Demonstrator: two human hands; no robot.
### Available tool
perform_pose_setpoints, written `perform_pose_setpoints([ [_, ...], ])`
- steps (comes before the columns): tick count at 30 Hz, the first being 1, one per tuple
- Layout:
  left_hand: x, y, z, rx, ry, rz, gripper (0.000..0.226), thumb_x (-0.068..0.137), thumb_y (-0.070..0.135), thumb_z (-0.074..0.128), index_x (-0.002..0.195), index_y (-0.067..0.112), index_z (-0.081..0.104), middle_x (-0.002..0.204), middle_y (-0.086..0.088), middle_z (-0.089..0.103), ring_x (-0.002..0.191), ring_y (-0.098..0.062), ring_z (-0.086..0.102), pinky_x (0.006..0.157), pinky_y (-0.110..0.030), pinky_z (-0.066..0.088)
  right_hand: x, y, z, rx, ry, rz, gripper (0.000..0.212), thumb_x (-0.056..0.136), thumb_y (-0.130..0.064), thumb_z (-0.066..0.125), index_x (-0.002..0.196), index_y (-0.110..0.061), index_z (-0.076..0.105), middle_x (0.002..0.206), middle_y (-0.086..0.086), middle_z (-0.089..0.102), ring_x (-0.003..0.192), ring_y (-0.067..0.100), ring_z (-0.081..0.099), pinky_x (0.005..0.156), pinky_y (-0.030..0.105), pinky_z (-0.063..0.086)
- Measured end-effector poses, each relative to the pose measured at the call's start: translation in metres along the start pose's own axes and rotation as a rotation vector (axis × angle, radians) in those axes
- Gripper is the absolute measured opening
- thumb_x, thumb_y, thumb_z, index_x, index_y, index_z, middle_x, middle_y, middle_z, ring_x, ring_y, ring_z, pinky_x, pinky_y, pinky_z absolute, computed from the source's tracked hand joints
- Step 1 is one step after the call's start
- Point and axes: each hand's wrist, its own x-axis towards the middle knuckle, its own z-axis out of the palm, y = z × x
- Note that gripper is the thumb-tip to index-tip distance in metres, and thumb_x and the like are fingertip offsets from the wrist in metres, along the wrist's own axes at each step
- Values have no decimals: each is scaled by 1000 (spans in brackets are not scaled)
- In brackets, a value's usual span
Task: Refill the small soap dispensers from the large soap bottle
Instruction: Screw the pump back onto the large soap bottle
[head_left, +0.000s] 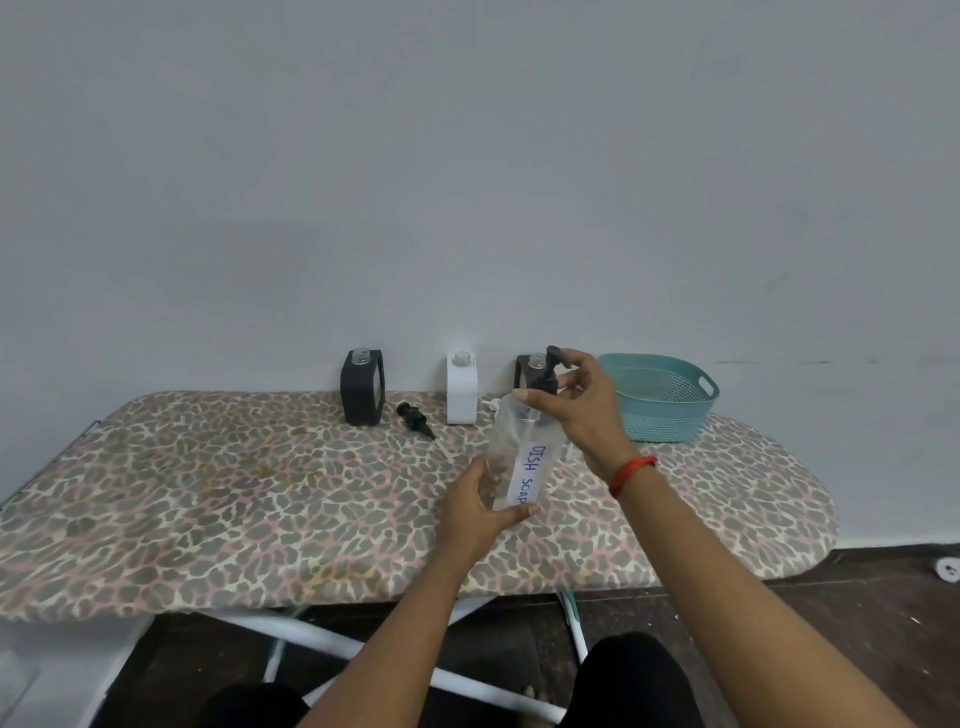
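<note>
On the worktop stand three small dispensers: two black, one white. Left hand fingers wrap the large bottle; right hand fingers pinch its pump.

Bare forearms, a red wristband (right wrist), dark trousers.

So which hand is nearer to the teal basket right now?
Right. The right hand grips the black pump atop the dish soap bottle, just left of the teal basket. The left hand holds the bottle's base, lower and farther left.
</note>
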Motion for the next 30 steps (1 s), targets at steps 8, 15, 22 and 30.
perform_pose_setpoints([
  [8, 1, -1, 0, 1, -3, -9, 58, 67, 27, 96, 111, 27, 58, 106, 23, 63, 93, 26, 57, 73, -3, 46, 9, -5, 0, -34, -260, 13, 39, 86, -14, 80, 123, -11, 69, 122, -2, 72, 114, 11, 67, 106, 34, 52],
  [15, 0, -2, 0, 42, -5, -4, 58, 65, 30, 97, 110, 26, 60, 103, 20, 65, 92, 12, 61, 71, -4, 46, 6, 0, -20, 79, -328, 49, 47, 81, 8, 76, 125, -5, 67, 110, 11, 76, 107, 20, 71, 93, 35, 56],
  [22, 0, -1, 1, 83, 9, -7, 71, 63, 43, 96, 119, 34, 53, 110, 18, 65, 101, 4, 64, 70, -7, 49, 1, -3, 12, -30, -189, 31, 70, 63, -8, 95, 116, -20, 51, 98, 17, 72, 100, 34, 70, 96, 55, 54],
  [30, -1, -2, 8, 123, 147, 31, 83, 63, 44, 96, 128, 20, 51, 116, 7, 61, 105, -10, 61, 80, -16, 48, -2, 10, 14, -12, -180, -90, 77, 68, -39, 91, 132, -33, 50, 109, 2, 73, 93, 17, 66, 86, 37, 56],
])
